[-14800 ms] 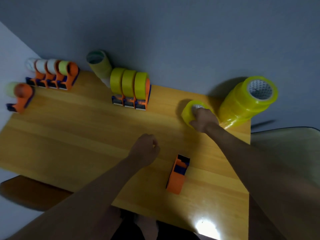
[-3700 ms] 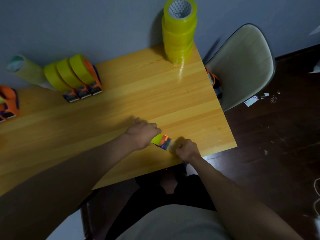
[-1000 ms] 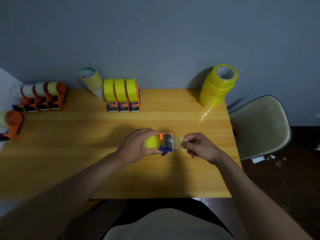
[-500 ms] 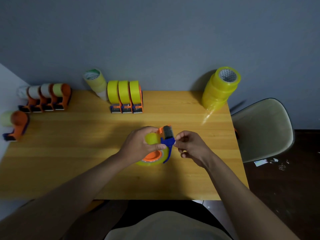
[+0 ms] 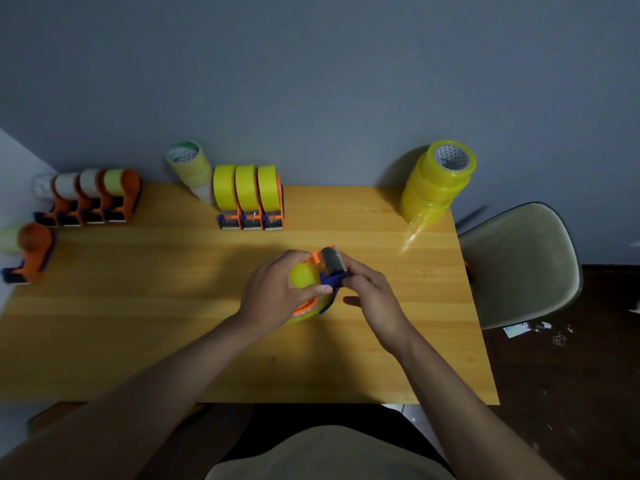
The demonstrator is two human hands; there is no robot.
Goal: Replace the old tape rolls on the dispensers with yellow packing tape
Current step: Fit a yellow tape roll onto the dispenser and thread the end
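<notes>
Fingers of the left hand (image 5: 273, 296) curled round a yellow tape roll (image 5: 303, 277) seated in an orange-and-blue dispenser (image 5: 329, 271), thumb pressed against its blue edge. Opposite, the right hand (image 5: 372, 296) pinched the dispenser's head beside the metal roller, its thumb sticking out underneath. Both held the dispenser just above the middle of the wooden table (image 5: 138, 323). Three loaded dispensers (image 5: 249, 199) stood in a row at the far edge, a stack of yellow rolls (image 5: 436, 185) at the far right corner, and dispensers with old rolls (image 5: 93, 199) far left.
</notes>
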